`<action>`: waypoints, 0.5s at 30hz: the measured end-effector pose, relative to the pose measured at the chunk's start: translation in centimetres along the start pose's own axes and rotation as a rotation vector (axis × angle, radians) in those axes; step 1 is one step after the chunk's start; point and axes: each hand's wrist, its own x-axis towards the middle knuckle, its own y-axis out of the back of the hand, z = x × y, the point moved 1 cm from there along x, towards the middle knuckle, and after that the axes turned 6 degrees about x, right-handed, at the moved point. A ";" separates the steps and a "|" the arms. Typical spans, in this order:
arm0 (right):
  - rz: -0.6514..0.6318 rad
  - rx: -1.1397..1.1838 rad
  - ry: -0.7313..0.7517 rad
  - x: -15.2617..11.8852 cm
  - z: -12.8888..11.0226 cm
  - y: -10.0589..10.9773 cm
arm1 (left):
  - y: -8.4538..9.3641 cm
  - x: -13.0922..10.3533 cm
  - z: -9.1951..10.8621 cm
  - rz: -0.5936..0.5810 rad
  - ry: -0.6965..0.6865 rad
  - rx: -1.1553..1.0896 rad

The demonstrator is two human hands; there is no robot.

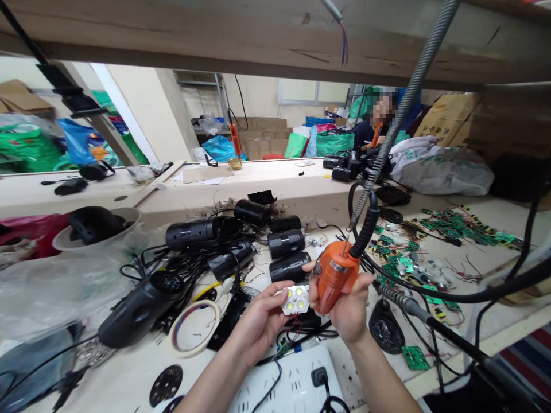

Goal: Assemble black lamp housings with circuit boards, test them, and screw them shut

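A light (297,299) is being pinched by the left hand (267,311), a driver (337,273) gripped by the right hand (350,314), maybe for screwing, steady aim being needed next.

Orange electric screwdriver (336,276) in the foreground: one. LED board (295,299): one, with four yellow LEDs (300,306). Tape roll (173,337): one. White power strip (297,376): one, with one black plug (319,376) inserted. Translucent tub (130,227): one.
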 end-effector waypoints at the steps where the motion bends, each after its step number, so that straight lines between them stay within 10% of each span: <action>1: 0.000 0.000 0.001 0.0 0.0 0.0 | 0.0 0.0 0.0 0.001 -0.001 0.006; 8: 0.041 0.027 -0.020 0.0 0.0 0.0 | -0.1 -0.3 0.1 -0.004 -0.084 0.141; 15: 0.098 0.071 -0.038 0.0 -0.6 0.1 | 0.2 0.1 -0.5 0.030 -0.367 0.799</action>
